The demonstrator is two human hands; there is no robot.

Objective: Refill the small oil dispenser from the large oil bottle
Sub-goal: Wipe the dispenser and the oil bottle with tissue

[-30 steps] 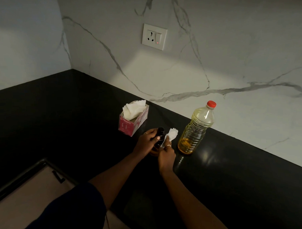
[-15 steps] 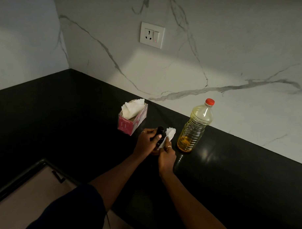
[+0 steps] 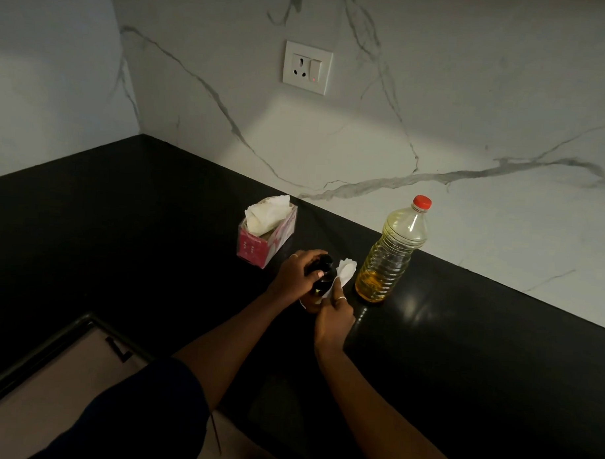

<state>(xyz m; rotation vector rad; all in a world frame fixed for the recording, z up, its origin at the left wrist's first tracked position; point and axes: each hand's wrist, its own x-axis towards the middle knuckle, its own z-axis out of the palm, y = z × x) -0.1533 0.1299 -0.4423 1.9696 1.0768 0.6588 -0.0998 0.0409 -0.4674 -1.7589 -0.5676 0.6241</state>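
The small dark oil dispenser (image 3: 324,276) stands on the black counter, mostly covered by my hands. My left hand (image 3: 297,276) grips it from the left, thumb near its black top. My right hand (image 3: 335,316) holds a white tissue (image 3: 344,272) against the dispenser's right side. The large clear oil bottle (image 3: 391,253) with a red cap (image 3: 422,202) stands upright just right of my hands, capped, with yellow oil in its lower part.
A pink tissue box (image 3: 264,240) with white tissues sticking out sits behind and left of my hands. A wall socket (image 3: 307,67) is on the marble backsplash. The counter's inner edge (image 3: 50,351) runs at the lower left.
My hands stay on the dispenser. The tissue has shifted slightly along the dispenser's side. The camera view has tilted a little.
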